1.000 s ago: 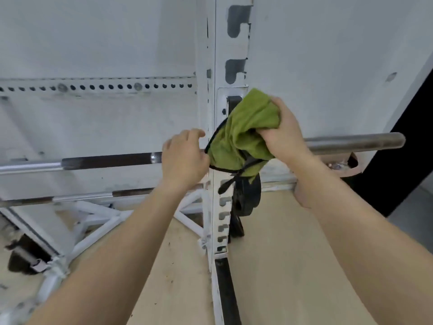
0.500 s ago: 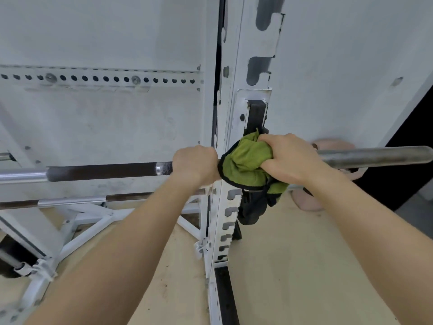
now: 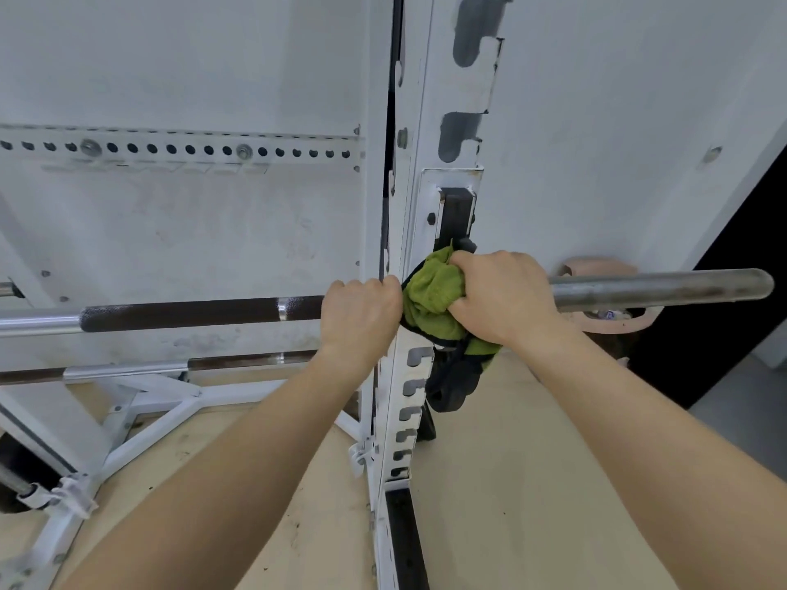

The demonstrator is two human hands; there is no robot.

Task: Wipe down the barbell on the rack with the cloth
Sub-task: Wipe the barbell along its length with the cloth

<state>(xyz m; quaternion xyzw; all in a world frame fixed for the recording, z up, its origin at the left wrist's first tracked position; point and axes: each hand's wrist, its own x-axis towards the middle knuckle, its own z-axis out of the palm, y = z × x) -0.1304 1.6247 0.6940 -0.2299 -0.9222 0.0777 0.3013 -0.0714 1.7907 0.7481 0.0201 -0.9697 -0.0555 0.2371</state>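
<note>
A person's two bare hands close on a barbell [image 3: 196, 313] resting across a white rack [image 3: 419, 232], seen from a head-worn camera looking forward and down. The right hand [image 3: 502, 298] bunches a green cloth [image 3: 432, 298] with dark edging against the bar just right of the rack's upright, fingers [image 3: 472, 259] curled over the top of the wad and thumb tucked beneath it, so that the cloth sits between palm and steel. A loose end of the cloth hangs below the bar, in front of the upright's slotted face. The left hand [image 3: 362, 313] wraps the bar bare, knuckles up, fingers closed fully around the shaft just left of the upright; its knuckles touch the cloth's dark edge.

The barbell's long axis runs left to right across the frame, close to level, rising slightly toward the right. Its dark knurled section stretches left from the left hand and gives way to bright steel near the frame edge; the smooth grey sleeve [image 3: 660, 289] points right and ends free in front of a dark doorway [image 3: 732, 270]. A second bar [image 3: 127, 370] lies lower down on the left side of the rack, roughly parallel, above a light wooden floor [image 3: 489, 483].
</note>
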